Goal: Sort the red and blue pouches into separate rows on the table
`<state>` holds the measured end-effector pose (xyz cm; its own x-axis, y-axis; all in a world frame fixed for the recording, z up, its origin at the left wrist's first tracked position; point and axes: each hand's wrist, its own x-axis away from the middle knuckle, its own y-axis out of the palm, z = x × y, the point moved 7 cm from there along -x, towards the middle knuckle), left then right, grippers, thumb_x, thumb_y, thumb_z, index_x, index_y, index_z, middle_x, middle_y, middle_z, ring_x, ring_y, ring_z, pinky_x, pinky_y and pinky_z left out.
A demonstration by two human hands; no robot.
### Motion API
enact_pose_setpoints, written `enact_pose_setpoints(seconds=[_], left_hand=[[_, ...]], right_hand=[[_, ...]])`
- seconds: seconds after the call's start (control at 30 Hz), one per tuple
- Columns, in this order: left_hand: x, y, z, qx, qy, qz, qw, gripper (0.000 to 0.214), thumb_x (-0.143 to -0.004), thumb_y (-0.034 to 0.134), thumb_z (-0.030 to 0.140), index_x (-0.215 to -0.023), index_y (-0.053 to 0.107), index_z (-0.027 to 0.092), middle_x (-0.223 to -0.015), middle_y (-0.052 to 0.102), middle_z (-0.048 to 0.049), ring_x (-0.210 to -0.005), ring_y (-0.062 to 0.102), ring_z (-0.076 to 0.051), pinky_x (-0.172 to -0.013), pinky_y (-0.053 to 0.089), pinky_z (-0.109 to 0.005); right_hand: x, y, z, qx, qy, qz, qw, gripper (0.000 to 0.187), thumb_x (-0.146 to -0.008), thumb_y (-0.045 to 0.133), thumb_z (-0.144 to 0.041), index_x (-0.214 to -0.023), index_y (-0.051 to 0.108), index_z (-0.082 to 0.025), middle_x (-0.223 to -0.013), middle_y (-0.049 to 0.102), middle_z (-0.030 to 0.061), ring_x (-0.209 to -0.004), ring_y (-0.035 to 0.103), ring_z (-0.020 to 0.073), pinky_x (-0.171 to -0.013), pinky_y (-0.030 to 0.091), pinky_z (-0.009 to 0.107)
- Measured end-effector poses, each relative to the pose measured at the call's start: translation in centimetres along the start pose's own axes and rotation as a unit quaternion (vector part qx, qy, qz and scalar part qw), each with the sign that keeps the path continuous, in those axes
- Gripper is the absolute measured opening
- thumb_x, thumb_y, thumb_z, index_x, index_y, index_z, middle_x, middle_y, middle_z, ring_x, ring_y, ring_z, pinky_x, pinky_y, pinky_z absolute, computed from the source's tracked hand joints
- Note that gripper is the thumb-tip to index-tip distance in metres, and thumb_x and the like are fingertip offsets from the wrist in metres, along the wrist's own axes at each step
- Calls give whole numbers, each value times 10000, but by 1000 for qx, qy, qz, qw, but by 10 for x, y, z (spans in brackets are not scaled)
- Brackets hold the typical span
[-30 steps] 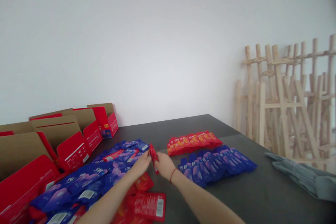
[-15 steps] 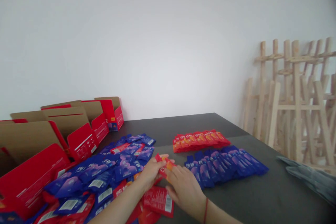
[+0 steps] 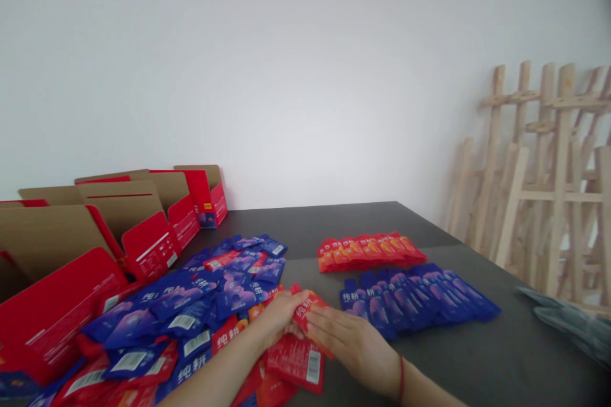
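Between my two hands is a red and orange pouch (image 3: pixel 302 309) with white lettering, tilted over the near edge of a mixed heap. My left hand (image 3: pixel 280 318) grips it from the left side, with some fingers hidden beneath. From the right, my right hand (image 3: pixel 351 343) presses its fingers together across the pouch's face. Another red pouch (image 3: pixel 296 361), barcode side up, lies just below them. Blue pouches (image 3: pixel 238 296) and red ones are jumbled to the left. On the right lie an overlapping row of red pouches (image 3: pixel 370 250) and, nearer, a row of blue pouches (image 3: pixel 415 299).
Several open red cartons (image 3: pixel 153 238) with brown insides stand along the left. Everything rests on a dark table (image 3: pixel 363 216) against a white wall. Wooden easels (image 3: pixel 539 172) stand beyond its right edge, and a grey plastic bag (image 3: pixel 568 321) lies at the far right.
My right hand has flattened out across the red pouch, which shows more of its front lettering. The view has shifted slightly.
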<state>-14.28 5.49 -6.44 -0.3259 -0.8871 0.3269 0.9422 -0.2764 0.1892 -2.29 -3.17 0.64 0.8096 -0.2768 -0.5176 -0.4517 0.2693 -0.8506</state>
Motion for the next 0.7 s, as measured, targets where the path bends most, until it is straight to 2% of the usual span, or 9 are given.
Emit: enact_pose_setpoints(seconds=[0.13, 0.2, 0.27, 0.37, 0.43, 0.47, 0.57, 0.63, 0.7], left_hand=[[-1, 2, 1, -53, 34, -5, 998, 451, -672, 658, 589, -610, 508, 168, -406, 443, 62, -330, 371, -59, -355, 272, -183], [0, -1, 11, -84, 73, 18, 994, 383, -690, 643, 533, -724, 544, 165, -455, 454, 78, -343, 319, -48, -366, 217, -184], [2, -8, 25, -108, 115, 64, 985, 359, -721, 606, 463, -921, 549, 171, -514, 466, 92, -364, 302, -52, -390, 192, -188], [5, -21, 49, -128, 174, 144, 966, 368, -768, 506, 395, -1062, 490, 174, -517, 401, 115, -387, 287, -70, -430, 202, -200], [8, -23, 62, -158, 207, 158, 953, 331, -790, 445, 365, -1053, 494, 169, -517, 378, 111, -410, 311, -84, -459, 237, -211], [9, -20, 66, -183, 217, 151, 947, 311, -795, 426, 348, -1035, 506, 168, -522, 387, 104, -425, 336, -91, -473, 257, -217], [15, -6, 67, -296, 209, 91, 928, 252, -791, 402, 284, -962, 546, 168, -554, 476, 67, -501, 447, -116, -526, 319, -234], [23, 5, 60, -386, 179, 43, 904, 218, -781, 421, 259, -918, 569, 175, -606, 550, 39, -575, 518, -135, -560, 346, -242], [33, 10, 54, -464, 146, 18, 873, 191, -768, 478, 276, -897, 588, 188, -688, 610, 16, -649, 562, -153, -579, 357, -245]], right_hand=[[1, -4, 3, -24, 37, 14, 999, 388, -988, 340, -138, -1358, 451, -111, -1357, 548, 98, -1315, 419, 152, -1089, 388, 310], [2, -8, 4, -32, 40, 24, 998, 392, -978, 343, -122, -1353, 457, -105, -1346, 559, 97, -1292, 451, 148, -1079, 397, 295], [0, -12, 10, -27, 52, 26, 998, 401, -960, 355, -99, -1345, 466, -103, -1349, 556, 99, -1282, 465, 154, -1076, 397, 298], [-11, -10, 36, 23, 110, -13, 994, 413, -919, 412, -70, -1322, 499, -104, -1344, 559, 108, -1252, 500, 179, -1061, 413, 312], [-26, 3, 62, 76, 161, -68, 982, 426, -896, 454, -60, -1317, 506, -94, -1337, 563, 122, -1229, 523, 197, -1049, 422, 318], [-35, 12, 75, 103, 180, -99, 973, 434, -892, 462, -57, -1323, 499, -90, -1342, 557, 128, -1229, 521, 201, -1047, 421, 318], [-66, 39, 106, 128, 202, -124, 963, 395, -903, 469, -72, -1295, 515, -62, -1306, 573, 169, -1208, 532, 229, -1016, 438, 341], [-81, 58, 121, 136, 212, -131, 959, 333, -926, 498, -134, -1254, 542, -97, -1258, 597, 148, -1149, 565, 235, -969, 468, 389], [-89, 76, 131, 142, 224, -141, 954, 295, -932, 545, -238, -1212, 557, -143, -1216, 598, 106, -1067, 594, 231, -898, 501, 431]])
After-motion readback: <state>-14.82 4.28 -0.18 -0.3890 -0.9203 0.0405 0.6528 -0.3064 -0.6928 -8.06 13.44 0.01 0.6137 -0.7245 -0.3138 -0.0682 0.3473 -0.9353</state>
